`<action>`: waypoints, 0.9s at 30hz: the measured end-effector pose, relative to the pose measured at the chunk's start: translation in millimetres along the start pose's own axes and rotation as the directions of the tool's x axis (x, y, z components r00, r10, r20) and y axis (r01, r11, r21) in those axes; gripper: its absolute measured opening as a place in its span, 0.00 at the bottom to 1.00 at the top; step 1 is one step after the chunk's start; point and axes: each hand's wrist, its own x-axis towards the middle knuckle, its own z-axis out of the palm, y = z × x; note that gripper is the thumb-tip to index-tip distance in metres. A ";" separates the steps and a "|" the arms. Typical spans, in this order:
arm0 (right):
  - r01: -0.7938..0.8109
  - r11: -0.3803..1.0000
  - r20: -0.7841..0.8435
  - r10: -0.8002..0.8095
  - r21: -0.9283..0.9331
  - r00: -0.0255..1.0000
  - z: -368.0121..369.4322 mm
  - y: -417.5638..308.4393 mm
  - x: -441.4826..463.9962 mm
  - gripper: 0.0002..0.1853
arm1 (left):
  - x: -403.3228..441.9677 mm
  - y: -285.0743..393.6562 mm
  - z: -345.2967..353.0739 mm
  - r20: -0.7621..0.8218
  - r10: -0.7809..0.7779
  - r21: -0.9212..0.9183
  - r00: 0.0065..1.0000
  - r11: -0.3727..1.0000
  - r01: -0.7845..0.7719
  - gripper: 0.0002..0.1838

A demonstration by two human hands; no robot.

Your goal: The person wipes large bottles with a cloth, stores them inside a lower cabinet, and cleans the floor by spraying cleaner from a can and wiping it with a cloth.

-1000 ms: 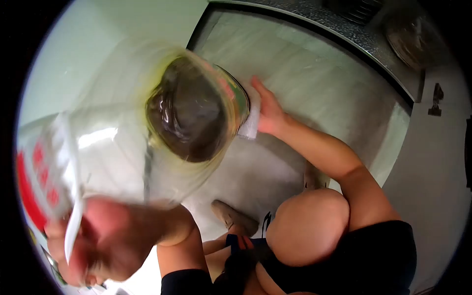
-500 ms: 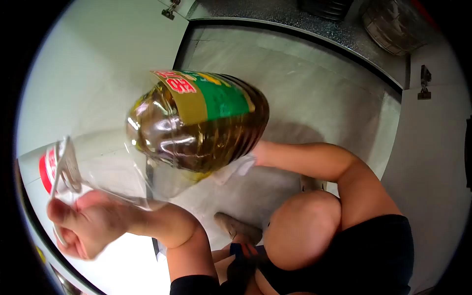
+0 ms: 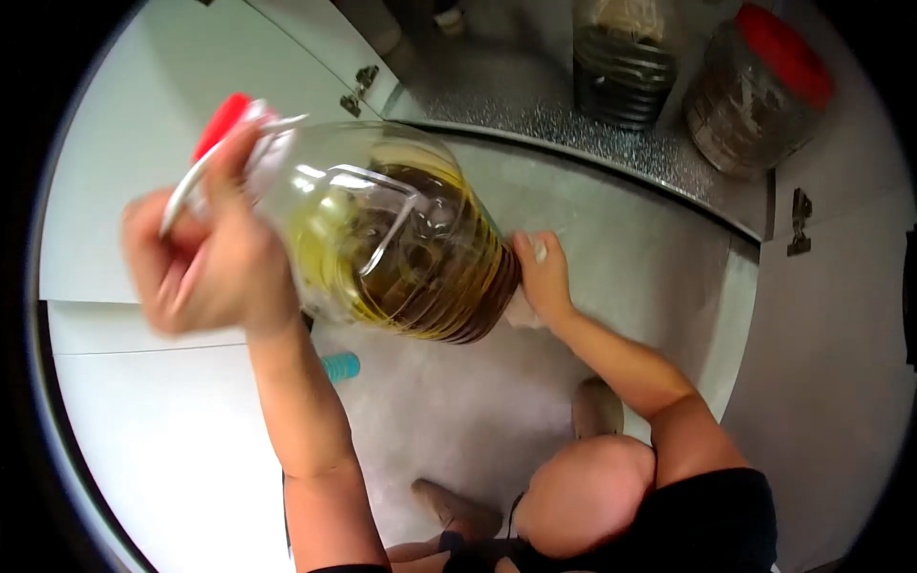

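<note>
Oil jug (image 3: pixel 411 253) has swung round; it is lifted, not yet set down; left hand (image 3: pixel 215 253) grips its handle (image 3: pixel 186 187); right hand (image 3: pixel 544 277) clasps a white cloth (image 3: pixel 522 310) against it.

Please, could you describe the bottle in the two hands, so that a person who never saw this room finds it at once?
At the top of the picture, find the speckled shelf, then look below its left end. There, the left hand and right hand hold a large, tilted clear bottle with yellow-brown liquid. Unlike the red-lidded jar on the shelf, it shows a white handle.
</note>
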 end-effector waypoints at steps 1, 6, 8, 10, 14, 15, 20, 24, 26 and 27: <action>0.075 0.996 0.009 -0.075 -0.050 0.997 -6.8 4.7 -5.9 0.20 | 1.1 -6.1 10.4 0.073 0.038 0.032 0.997 0.999 -0.041 0.12; 0.353 0.903 0.327 -0.265 -0.246 0.907 -0.3 -41.2 -40.1 0.50 | -1.0 -37.0 66.8 0.250 -0.079 -0.046 0.965 0.995 0.094 0.17; 0.359 0.878 0.337 -0.249 -0.318 0.908 15.5 -45.3 -29.5 0.56 | -3.4 -30.1 85.5 0.274 -0.047 -0.004 0.961 0.999 0.050 0.18; 0.293 0.911 0.259 -0.221 -0.288 0.940 37.7 -42.9 4.2 0.59 | -6.5 -29.8 107.4 0.304 0.029 -0.021 0.952 1.000 -0.023 0.18; 0.217 0.953 0.039 -0.213 -0.212 0.976 74.8 -68.9 70.0 0.64 | -14.6 -44.8 144.0 0.375 0.001 0.004 0.927 1.000 -0.003 0.19; 0.221 0.971 0.006 -0.222 -0.091 0.975 78.6 -78.1 83.5 0.63 | -8.8 -36.6 147.6 0.450 -0.213 0.055 0.867 0.976 0.211 0.19; 0.123 0.967 -0.229 -0.174 -0.222 0.958 85.8 -108.6 155.6 0.59 | -20.9 -59.8 192.3 0.511 -0.093 0.037 0.854 0.996 0.086 0.18; 0.275 0.838 -0.081 -0.351 -0.471 0.933 72.0 -82.1 218.1 0.51 | -53.6 -52.4 190.9 0.445 -0.181 0.124 0.877 0.982 0.139 0.20; 0.315 0.819 0.088 -0.312 -0.480 0.946 56.3 -66.7 256.2 0.48 | -75.5 -39.9 186.2 0.363 -0.212 0.127 0.907 0.976 0.177 0.21; 0.319 0.817 0.159 -0.276 -0.480 0.948 47.0 -58.8 279.4 0.47 | -89.6 -33.5 181.6 0.352 -0.230 0.128 0.907 0.972 0.197 0.22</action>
